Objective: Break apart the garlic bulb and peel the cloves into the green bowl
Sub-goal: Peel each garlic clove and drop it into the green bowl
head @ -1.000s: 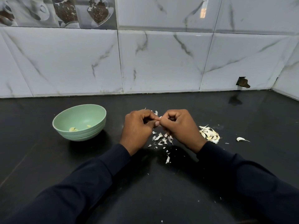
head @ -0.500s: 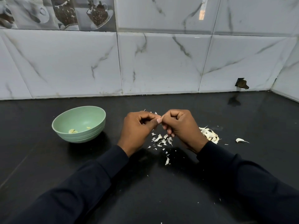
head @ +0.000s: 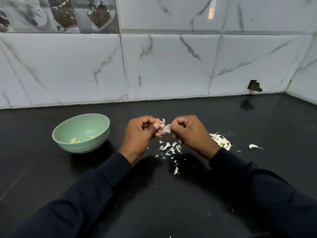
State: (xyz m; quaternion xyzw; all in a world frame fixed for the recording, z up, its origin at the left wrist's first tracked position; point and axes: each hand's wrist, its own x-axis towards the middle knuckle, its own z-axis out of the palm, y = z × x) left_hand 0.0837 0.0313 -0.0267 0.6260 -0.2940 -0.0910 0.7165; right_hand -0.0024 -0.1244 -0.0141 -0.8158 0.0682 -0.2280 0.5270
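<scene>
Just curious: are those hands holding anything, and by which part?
The left hand pinches a garlic clove between thumb and fingertips; the right hand pinches its loose skin. The clove is mostly hidden.

Both forearms, in dark long sleeves point(head: 82, 194), reach in from the near edge of the black worktop point(head: 154, 208) and converge over its middle. The left hand point(head: 142, 134) is curled into a loose fist, back of the hand towards the camera, thumb laid forward against the forefinger. The right hand point(head: 190, 133) mirrors it, knuckles up and fingers tucked under. The fingertips of both hands meet and pinch a small pale garlic clove point(head: 166, 128) between them, held above the worktop.
</scene>
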